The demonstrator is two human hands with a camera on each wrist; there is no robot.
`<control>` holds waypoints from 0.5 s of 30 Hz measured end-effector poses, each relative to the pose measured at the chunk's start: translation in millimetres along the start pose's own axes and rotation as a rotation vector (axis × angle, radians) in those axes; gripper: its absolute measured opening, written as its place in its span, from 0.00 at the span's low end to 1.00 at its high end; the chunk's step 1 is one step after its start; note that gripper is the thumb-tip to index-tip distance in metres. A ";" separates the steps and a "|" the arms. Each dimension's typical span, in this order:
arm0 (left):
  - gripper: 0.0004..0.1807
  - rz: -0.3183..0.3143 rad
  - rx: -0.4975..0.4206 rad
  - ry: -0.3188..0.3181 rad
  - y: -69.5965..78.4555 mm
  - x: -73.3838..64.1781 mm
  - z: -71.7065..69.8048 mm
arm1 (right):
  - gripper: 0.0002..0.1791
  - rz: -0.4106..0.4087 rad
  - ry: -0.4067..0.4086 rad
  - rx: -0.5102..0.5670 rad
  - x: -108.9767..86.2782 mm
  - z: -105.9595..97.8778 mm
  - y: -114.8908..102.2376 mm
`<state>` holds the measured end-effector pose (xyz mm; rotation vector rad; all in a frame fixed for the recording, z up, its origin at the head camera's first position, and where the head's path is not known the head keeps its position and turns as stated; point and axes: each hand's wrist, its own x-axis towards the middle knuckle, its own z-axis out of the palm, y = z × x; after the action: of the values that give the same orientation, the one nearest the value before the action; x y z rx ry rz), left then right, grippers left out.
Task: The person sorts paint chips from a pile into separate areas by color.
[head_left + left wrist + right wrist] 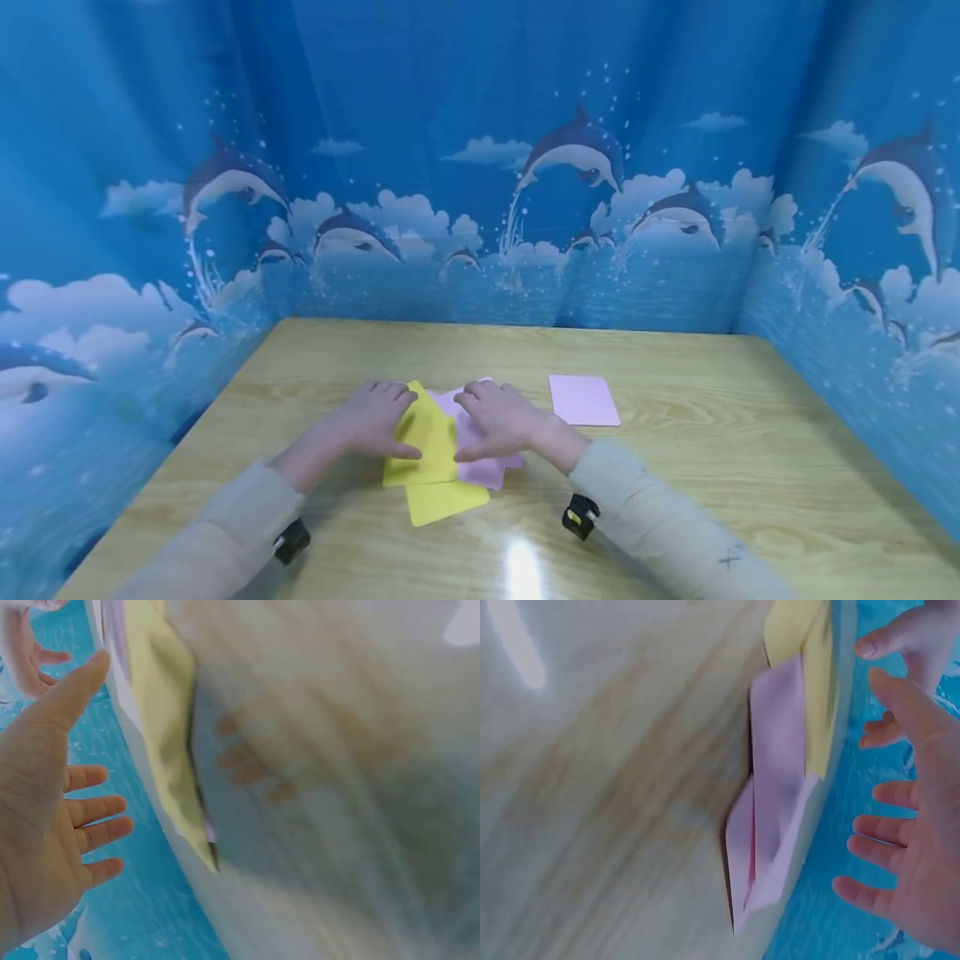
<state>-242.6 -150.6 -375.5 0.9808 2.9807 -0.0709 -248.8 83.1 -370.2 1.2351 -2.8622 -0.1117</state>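
A loose pile of square paper cards lies on the table, with yellow cards (438,450) on the left and front and pink-purple cards (480,473) on the right. My left hand (375,421) hovers over the pile's left side, fingers spread and holding nothing. Over the right side is my right hand (501,421), its fingers loosely bent and also holding nothing. In the left wrist view the yellow card (161,712) shows below the left palm. The right wrist view shows purple cards (776,742) overlapping the yellow ones, their edges slightly lifted.
A single pink card (584,400) lies flat to the right of the pile, beyond the right wrist. The wooden table (712,467) reaches back to a blue curtain (480,292) printed with dolphins. Light glares off the table's front.
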 end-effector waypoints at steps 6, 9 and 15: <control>0.51 0.014 -0.062 -0.048 -1.8 -9.8 8.4 | 0.50 -0.007 -0.074 -0.011 10.1 9.9 -12.8; 0.51 0.023 -0.078 -0.059 -1.7 -11.6 10.8 | 0.51 -0.004 -0.104 -0.004 13.7 12.3 -16.6; 0.52 0.079 -0.085 -0.057 -3.1 -16.2 14.6 | 0.51 -0.023 -0.136 -0.007 19.6 15.9 -22.5</control>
<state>-231.5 -163.4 -389.6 1.0667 2.8641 0.0279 -246.7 54.3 -387.8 1.3088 -2.9587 -0.2142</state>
